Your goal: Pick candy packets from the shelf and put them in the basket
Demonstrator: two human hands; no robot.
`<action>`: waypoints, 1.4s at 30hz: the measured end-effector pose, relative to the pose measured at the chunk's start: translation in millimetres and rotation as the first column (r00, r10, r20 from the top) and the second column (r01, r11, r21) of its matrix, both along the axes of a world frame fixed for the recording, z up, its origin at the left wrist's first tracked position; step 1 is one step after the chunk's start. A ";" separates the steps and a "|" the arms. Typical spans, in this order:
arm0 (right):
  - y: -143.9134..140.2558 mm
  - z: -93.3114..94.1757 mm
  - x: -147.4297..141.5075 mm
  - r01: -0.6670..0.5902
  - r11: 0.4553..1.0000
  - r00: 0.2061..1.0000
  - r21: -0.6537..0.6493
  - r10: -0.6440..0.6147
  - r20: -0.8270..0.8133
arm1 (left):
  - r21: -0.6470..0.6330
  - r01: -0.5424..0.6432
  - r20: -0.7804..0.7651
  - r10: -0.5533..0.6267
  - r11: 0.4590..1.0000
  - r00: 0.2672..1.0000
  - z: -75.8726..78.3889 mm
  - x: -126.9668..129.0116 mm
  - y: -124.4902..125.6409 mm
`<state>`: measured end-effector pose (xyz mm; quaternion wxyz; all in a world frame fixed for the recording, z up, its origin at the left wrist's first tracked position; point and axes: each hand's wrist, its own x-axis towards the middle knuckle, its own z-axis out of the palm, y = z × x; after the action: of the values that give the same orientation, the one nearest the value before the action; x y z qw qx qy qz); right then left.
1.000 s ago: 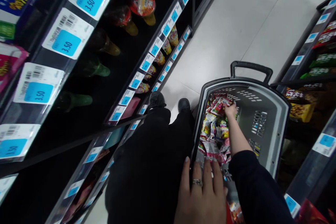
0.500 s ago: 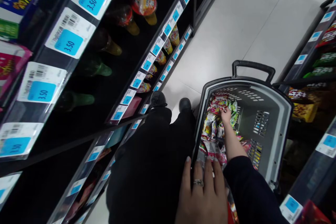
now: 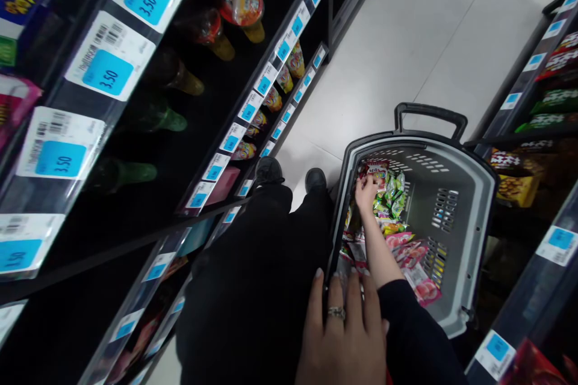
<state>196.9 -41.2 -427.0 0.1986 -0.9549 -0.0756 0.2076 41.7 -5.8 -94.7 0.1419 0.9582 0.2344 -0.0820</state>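
Observation:
A grey plastic shopping basket [image 3: 456, 159] with a black handle [image 3: 428, 111] stands on the floor to the right of my legs. Several snack packets lie in its left half, green ones [image 3: 391, 189] and pink ones [image 3: 413, 252] among them. My right hand [image 3: 365, 189] reaches deep into the basket, its fingers curled on a red and white packet [image 3: 379, 173] at the far left corner. My left hand [image 3: 345, 337], with a ring on one finger, lies flat with fingers spread over the basket's near rim.
A dark shelf unit [image 3: 253, 96] with blue price tags runs along my left, stocked with jelly cups [image 3: 241, 3] and bottles. Another shelf [image 3: 533, 72] with boxed snacks stands close on the right. My black shoes [image 3: 270, 169] are on the pale tiled floor [image 3: 406, 42].
My right hand has slid left across the packets toward the basket's far left corner, uncovering green and pink packets. My left hand has stayed on the near rim.

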 end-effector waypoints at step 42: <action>-66.0 -31.8 56.4 0.301 0.946 0.941 -0.121 -0.315 -0.122 | 0.000 -0.045 0.065 0.045 0.999 0.997 -16.7 -14.4 -17.2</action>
<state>253.3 -107.2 -458.8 0.1849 -0.9467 0.0996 0.2441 27.3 -23.0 -111.4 0.1506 0.9550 0.2511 -0.0473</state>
